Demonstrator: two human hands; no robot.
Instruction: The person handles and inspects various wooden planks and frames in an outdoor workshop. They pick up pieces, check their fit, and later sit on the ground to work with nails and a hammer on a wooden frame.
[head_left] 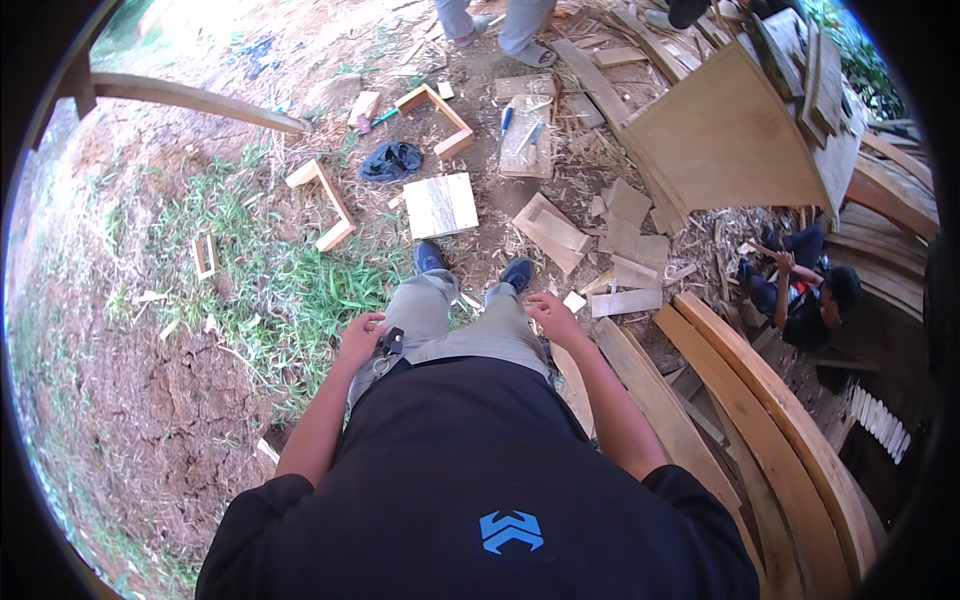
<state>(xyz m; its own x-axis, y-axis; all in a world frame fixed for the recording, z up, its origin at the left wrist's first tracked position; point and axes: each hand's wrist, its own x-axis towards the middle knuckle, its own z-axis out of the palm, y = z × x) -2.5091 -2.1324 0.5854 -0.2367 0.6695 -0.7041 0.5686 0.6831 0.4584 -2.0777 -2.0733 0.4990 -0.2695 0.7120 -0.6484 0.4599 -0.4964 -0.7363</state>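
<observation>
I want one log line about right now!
left hand: beside grey trousers, nothing visibly held | right hand: loosely open, nothing visibly held | ahead: pale board, dark crumpled bundle

I see a plain black shirt (450,450) with a bright blue emblem (512,532); my feed gives grey trousers (420,305) and navy shoes (429,257); the cloth (391,162) reads blue-black, the grass (340,285) green, the soil (170,430) reddish brown; I get orange-tan on the three-sided frames (335,198), pale cream on the square board (440,206).

Dirt/grass grnd (180,420): U-shp wd frames (336,196), sq. board (441,206), dk cloth (391,161), wd scraps (627,204).
</observation>
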